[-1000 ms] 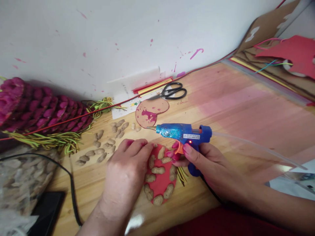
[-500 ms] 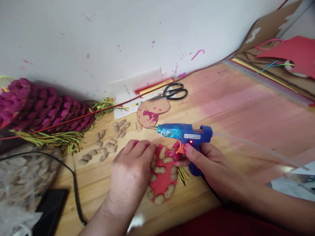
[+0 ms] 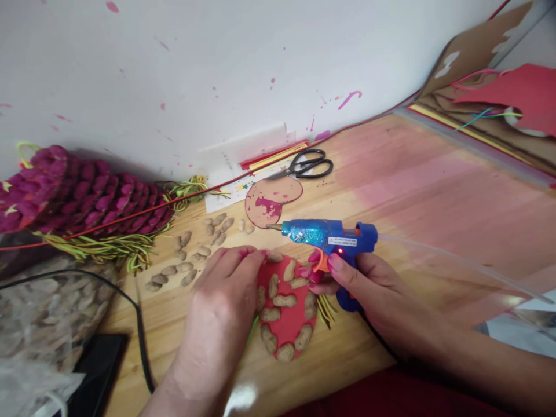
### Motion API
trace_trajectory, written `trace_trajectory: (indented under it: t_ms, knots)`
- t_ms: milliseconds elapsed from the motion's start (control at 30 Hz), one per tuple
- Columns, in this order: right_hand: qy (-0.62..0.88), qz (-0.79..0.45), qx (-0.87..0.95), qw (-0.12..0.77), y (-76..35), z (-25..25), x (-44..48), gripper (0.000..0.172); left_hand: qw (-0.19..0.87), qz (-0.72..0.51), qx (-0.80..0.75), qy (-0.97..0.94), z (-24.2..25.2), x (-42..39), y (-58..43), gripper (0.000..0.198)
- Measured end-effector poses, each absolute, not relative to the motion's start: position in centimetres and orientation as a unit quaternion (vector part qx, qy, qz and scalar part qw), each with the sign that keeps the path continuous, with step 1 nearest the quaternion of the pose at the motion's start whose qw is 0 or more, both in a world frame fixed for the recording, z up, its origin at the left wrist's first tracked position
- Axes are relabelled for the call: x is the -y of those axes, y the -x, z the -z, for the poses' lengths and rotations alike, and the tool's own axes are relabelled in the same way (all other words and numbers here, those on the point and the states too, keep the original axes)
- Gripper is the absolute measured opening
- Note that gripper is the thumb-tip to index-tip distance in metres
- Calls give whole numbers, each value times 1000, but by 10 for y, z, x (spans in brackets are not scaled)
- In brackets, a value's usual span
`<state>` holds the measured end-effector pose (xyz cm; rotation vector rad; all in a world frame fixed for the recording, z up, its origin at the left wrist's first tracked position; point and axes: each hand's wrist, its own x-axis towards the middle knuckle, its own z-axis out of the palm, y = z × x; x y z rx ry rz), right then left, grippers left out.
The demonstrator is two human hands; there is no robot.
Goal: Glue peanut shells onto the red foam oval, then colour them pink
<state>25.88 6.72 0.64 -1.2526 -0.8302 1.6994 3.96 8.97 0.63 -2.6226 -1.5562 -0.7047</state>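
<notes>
A red heart-shaped card (image 3: 284, 331) bears several unshelled peanuts (image 3: 284, 300) along its rim and middle. My left hand (image 3: 228, 289) lies at the card's upper left edge, its fingers curled together and the fingertips beside a peanut (image 3: 274, 258) on the card. What those fingers hold, if anything, is hidden. In my right hand (image 3: 369, 284) is a blue hot glue gun (image 3: 315, 230), held level above the card with its nozzle pointing left. Its small red light is on and a clear glue stick (image 3: 434, 249) sticks out behind. Fingers of that hand are by the orange trigger.
Loose peanuts (image 3: 169, 270) lie left of my hands. Behind are a pink-stained cutout (image 3: 263, 202), black scissors (image 3: 310, 165) and paper strips. A magenta pinecone-like craft (image 3: 99, 191), a bag of peanuts (image 3: 47, 307) and a black cable (image 3: 139, 330) are at left.
My left hand has shifted slightly left and down, uncovering peanuts on the card's left side. The right hand keeps the glue gun almost still; the view has shifted a little.
</notes>
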Motion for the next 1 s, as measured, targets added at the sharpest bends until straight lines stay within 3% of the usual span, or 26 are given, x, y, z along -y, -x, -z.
trace_trajectory:
  t_ms: [1000]
  knots:
    - [501, -680, 325, 426, -256, -9, -66, 39, -4, 165, 488, 857, 0, -86, -53, 20]
